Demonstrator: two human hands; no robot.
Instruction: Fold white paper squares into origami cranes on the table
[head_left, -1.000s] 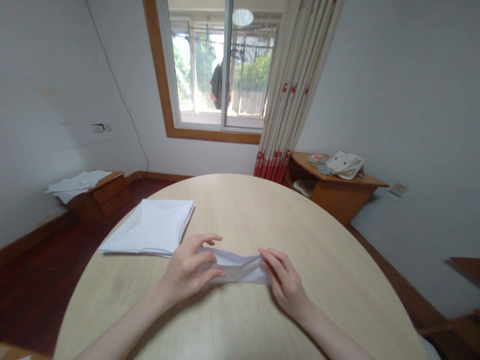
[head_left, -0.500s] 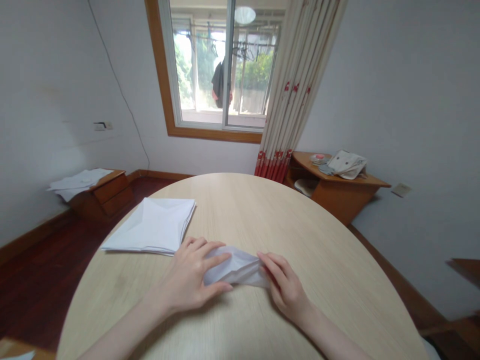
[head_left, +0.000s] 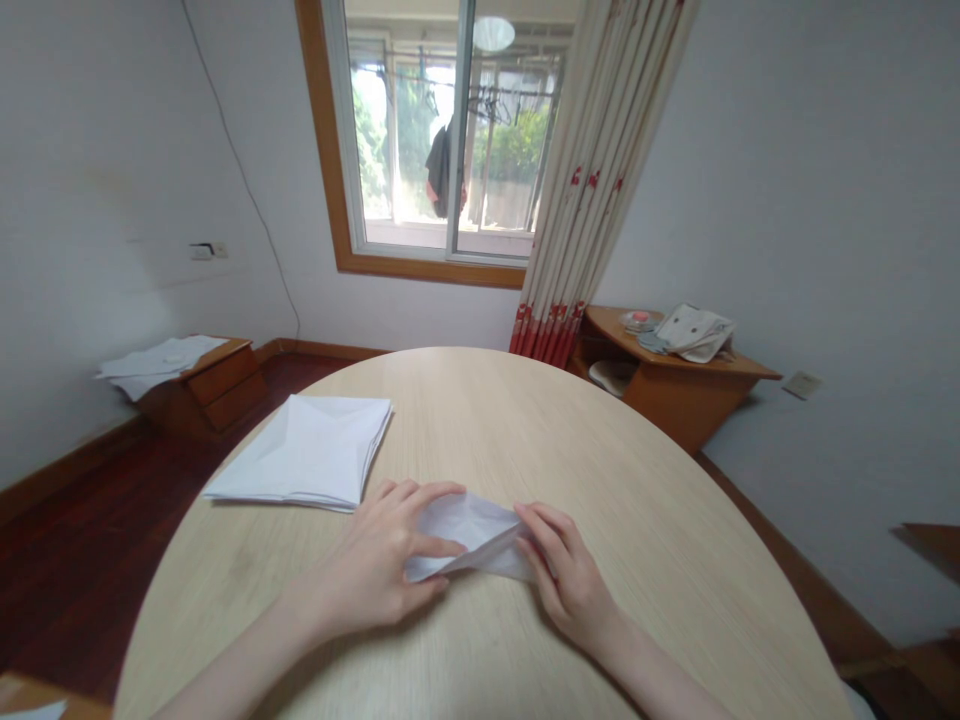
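Observation:
A folded piece of thin white paper (head_left: pixel 480 528) lies between my hands, just above the tabletop or resting on it. My left hand (head_left: pixel 397 555) grips its left part, with the index finger along the top edge, another finger inside the fold and the thumb below the near edge. At the right end, the fingers of my right hand (head_left: pixel 566 575) pinch the narrowing corner. The fold gapes a little in the middle. A flat stack of white paper sheets (head_left: pixel 311 450) sits beyond my left wrist, close to my left fingers.
The round wooden table (head_left: pixel 525 430) carries all this. Past its left edge stands a low brown cabinet (head_left: pixel 217 385) with papers on top. At the back right, a corner desk (head_left: pixel 697 385) holds a cloth bag (head_left: pixel 697 332). A patterned curtain (head_left: pixel 592 180) hangs beside the window (head_left: pixel 450 130).
The paper's fold has opened wider between my hands. My left fingers have shifted, with the thumb drawn back slightly to the left. My right hand has barely moved.

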